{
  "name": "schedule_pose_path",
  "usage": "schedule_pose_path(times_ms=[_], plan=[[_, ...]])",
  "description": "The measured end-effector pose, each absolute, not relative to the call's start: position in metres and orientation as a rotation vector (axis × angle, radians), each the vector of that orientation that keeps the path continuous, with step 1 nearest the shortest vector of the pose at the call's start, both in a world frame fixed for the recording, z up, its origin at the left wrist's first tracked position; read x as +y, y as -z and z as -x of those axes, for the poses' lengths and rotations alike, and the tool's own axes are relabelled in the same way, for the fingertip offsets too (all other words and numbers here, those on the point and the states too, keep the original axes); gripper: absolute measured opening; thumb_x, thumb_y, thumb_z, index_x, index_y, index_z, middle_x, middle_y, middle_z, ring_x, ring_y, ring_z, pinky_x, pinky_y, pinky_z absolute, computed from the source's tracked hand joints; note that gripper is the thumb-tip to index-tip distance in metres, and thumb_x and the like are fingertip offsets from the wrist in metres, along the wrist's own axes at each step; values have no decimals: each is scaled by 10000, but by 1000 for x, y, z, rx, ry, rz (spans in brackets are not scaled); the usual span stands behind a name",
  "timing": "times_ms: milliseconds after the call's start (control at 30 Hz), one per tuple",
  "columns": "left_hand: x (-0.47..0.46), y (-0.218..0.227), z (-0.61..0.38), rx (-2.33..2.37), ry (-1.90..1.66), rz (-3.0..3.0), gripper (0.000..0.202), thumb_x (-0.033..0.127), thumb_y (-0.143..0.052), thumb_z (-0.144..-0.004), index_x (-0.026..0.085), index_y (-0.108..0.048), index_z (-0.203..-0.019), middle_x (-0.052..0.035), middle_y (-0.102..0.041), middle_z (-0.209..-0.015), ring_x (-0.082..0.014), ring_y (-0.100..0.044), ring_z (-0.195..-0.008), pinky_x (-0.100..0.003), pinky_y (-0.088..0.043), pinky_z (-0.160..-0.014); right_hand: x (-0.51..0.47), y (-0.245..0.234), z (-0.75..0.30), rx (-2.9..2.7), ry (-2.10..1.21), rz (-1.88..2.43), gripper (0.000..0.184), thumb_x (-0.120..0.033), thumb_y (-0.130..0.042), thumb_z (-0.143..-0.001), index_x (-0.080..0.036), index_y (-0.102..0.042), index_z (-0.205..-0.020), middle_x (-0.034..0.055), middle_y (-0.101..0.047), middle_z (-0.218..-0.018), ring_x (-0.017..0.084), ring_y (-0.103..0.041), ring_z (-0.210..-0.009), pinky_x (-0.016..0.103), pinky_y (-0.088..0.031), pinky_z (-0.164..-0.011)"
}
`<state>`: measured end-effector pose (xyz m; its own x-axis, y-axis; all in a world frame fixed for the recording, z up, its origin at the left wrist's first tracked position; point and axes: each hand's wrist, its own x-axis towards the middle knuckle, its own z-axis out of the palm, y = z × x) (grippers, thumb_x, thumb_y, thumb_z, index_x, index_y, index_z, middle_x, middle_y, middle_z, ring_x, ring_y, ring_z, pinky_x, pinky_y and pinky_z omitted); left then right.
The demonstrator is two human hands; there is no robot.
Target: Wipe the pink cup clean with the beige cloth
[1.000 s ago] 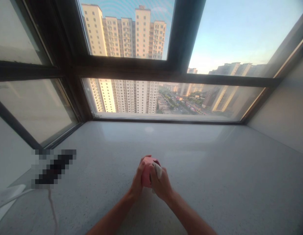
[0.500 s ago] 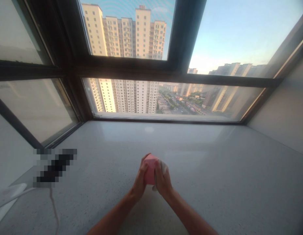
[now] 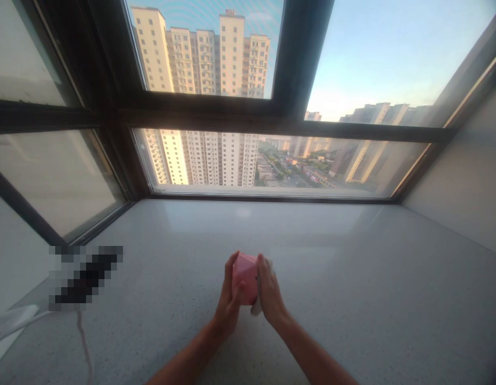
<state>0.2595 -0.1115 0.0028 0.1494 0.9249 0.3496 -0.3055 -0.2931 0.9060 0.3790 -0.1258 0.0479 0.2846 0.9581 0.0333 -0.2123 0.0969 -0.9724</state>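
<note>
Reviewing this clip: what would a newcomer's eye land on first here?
The eye goes first to the dark-framed window filling the upper half, with sunlit high-rise apartment towers beyond. Below, over the speckled stone sill, the left hand and right hand hold a pink object between them, a white cloth beside the right hand. At lower left, a pixelated patch stands out.

- left hand (image 3: 229, 295) curled upright, fingers (image 3: 233, 262) bent inward, thumb pressed forward, closed around what it holds
- right hand (image 3: 270, 291) upright just opposite, fingers (image 3: 264, 264) straighter and pointing away from the body, palm facing the left hand
- both wrists bent back
- left forearm (image 3: 184, 361) and right forearm (image 3: 316, 361) bare, converging from the bottom of the view
</note>
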Motion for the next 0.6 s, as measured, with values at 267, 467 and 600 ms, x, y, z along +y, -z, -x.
schedule_pose_path(times_ms=[267,467,600], plan=[[-107,-7,-265,581,-1212,-958,793,747,-525,-1004,207,-493,-1585,-149,-726,-1370,-354,-692,-1252,-522,-513,-1151,-129,-41,-378,-1214,-853,1143,623,-762,-606,-941,-227,-520,-633,-39,-417,-554,126,-372,-534,267,-310,-499],[-110,-8,-254,614,-1328,-1396,866,714,-692,-933,293,-437,-1645,-133,-454,-1701,-373,-375,-1604,-548,-275,-1340,-126,-51,-379,-833,-1107,1109,607,-829,-655,-863,-229,-587,-797,-19,-548,-695,159,-479,-616,272,-460,-552],[-111,-11,-254,594,-1428,-1545,793,626,-794,-887,296,-545,-1564,-133,-428,-1710,-405,-352,-1609,-572,-264,-1337,-127,-48,-375,-708,-1132,1071,627,-854,-650,-848,-228,-605,-849,-22,-577,-753,158,-522,-660,269,-515,-608]])
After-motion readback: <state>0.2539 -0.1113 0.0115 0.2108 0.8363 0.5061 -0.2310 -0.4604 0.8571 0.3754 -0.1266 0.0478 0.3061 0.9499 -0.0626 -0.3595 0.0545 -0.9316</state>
